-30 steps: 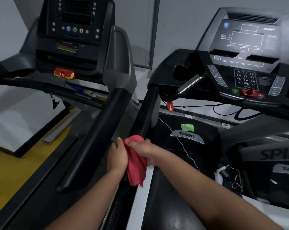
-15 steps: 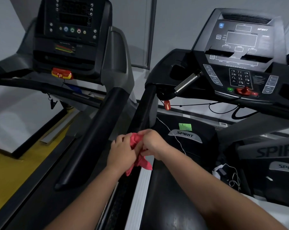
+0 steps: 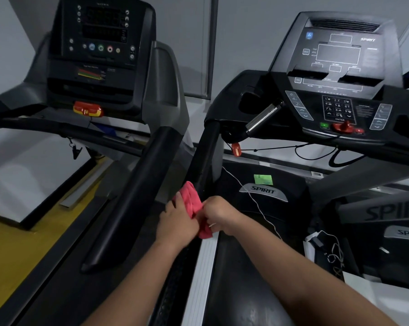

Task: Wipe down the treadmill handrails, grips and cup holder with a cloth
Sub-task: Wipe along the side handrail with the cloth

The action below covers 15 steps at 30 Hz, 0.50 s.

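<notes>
A pink-red cloth is bunched between my two hands, low in the middle of the view. My left hand grips its left side and my right hand pinches its right side. The cloth's upper end lies against the lower end of the right treadmill's black left handrail, which rises to the console. A silver pulse grip and a dark cup holder recess sit at that console's left side.
The left treadmill's thick black handrail runs parallel, close to my left hand. The right console has a red stop knob and a safety key cord hanging below. Cables and a charger lie at the right. Yellow floor shows at the left.
The hanging cloth has been gathered into a bunch between both hands. Its upper end now pokes up beside the handrail, and the view has shifted slightly left.
</notes>
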Tool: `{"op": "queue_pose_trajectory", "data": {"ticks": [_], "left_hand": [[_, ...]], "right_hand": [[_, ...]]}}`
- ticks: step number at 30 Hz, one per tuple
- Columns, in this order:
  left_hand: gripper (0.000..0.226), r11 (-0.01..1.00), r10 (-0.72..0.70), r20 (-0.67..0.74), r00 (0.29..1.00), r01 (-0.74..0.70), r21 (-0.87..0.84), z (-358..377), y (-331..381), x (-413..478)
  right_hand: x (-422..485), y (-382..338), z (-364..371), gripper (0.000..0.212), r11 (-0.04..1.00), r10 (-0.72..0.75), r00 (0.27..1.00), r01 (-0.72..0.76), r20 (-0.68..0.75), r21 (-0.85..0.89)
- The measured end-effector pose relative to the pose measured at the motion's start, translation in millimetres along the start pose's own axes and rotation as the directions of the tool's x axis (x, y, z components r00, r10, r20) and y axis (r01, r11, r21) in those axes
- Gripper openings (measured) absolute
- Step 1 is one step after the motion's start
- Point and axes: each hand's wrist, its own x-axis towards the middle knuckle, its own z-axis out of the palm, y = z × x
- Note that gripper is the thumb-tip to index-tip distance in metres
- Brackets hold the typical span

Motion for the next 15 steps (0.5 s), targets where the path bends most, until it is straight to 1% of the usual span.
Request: {"op": "queue_pose_trajectory", "data": {"ticks": [2, 5, 7, 8, 9, 11, 13, 15], "left_hand": [[0.074, 0.999, 0.033, -0.018, 0.999, -0.032, 0.039, 4, 0, -2], [0.071, 0.999, 0.004, -0.026, 1.0, -0.003, 0.041, 6, 0, 10], [0.069, 0.999, -0.031, -0.01, 0.999, 0.031, 0.02, 5, 2, 21], [0.067, 0.999, -0.045, -0.003, 0.999, 0.045, -0.016, 4, 2, 28], [0.063, 0.995, -0.054, 0.01, 0.998, 0.055, -0.077, 3, 0, 38], [0.053, 0.963, -0.058, 0.094, 0.994, 0.081, -0.257, -2, -1, 53], [0.049, 0.873, -0.07, 0.156, 0.985, 0.136, -0.468, -5, -3, 64], [0.048, 0.756, -0.135, 0.213, 0.968, 0.239, -0.61, -8, -6, 67]], "right_hand": [[4, 2, 3, 0.024, 1.0, -0.025, 0.999, 0.025, -0.046, 0.0], [13, 5, 11, 0.028, 0.998, -0.063, 0.987, 0.061, -0.148, -0.018], [15, 7, 15, 0.026, 0.997, -0.064, 0.987, 0.068, -0.15, 0.026], [16, 8, 16, 0.026, 0.996, -0.052, 0.989, 0.062, -0.142, 0.066], [16, 8, 16, 0.026, 0.992, -0.024, 0.992, 0.04, -0.128, 0.12], [13, 8, 14, 0.027, 0.978, 0.013, 0.995, 0.008, -0.099, 0.211], [11, 9, 12, 0.029, 0.966, 0.019, 0.996, 0.003, -0.082, 0.257], [9, 10, 13, 0.028, 0.958, 0.019, 0.998, 0.0, -0.063, 0.286]]}}
